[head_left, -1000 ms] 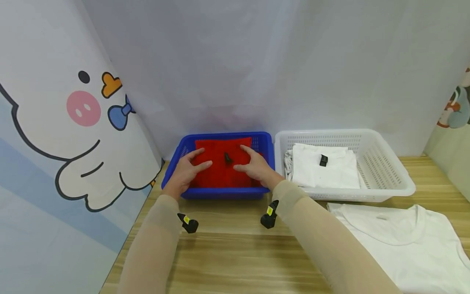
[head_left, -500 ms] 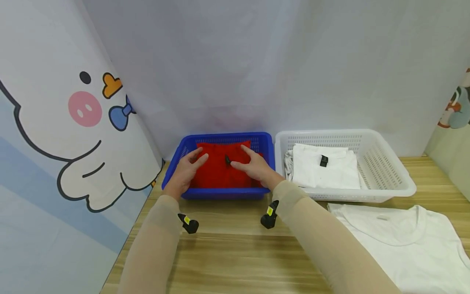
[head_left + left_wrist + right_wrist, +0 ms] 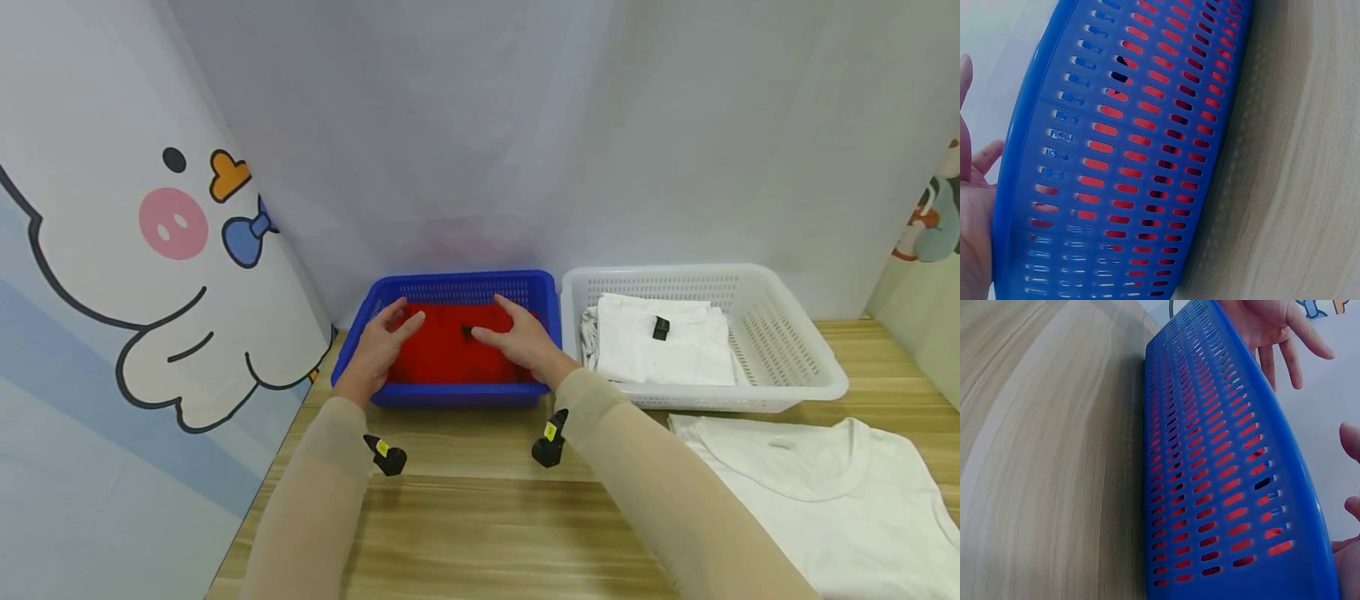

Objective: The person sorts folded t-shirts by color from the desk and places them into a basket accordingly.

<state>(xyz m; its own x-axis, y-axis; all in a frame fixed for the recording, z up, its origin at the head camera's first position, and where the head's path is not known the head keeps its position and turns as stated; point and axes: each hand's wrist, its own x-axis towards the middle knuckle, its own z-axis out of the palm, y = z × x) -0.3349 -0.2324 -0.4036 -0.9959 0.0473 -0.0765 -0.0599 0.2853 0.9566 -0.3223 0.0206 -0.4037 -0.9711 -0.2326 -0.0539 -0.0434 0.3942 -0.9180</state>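
Both hands are over the blue plastic basket, one at each side. Inside it lies a folded red cloth, with a small black piece on top, partly hidden by the right thumb. My left hand has its fingers spread above the cloth's left side. On the other side, my right hand is spread likewise, thumb toward the middle. Neither hand grips anything. In the left wrist view, red shows through the slots of the basket wall; the left hand is beyond the rim.
A white basket stands to the right, holding folded white cloth with a black clip on it. A white shirt lies flat on the wooden table. A pale curtain hangs behind the baskets.
The red cloth has sunk lower in the blue basket, its back edge dropping from near the far rim. Both hands stay nearly in place, and the right thumb now covers part of the black piece.
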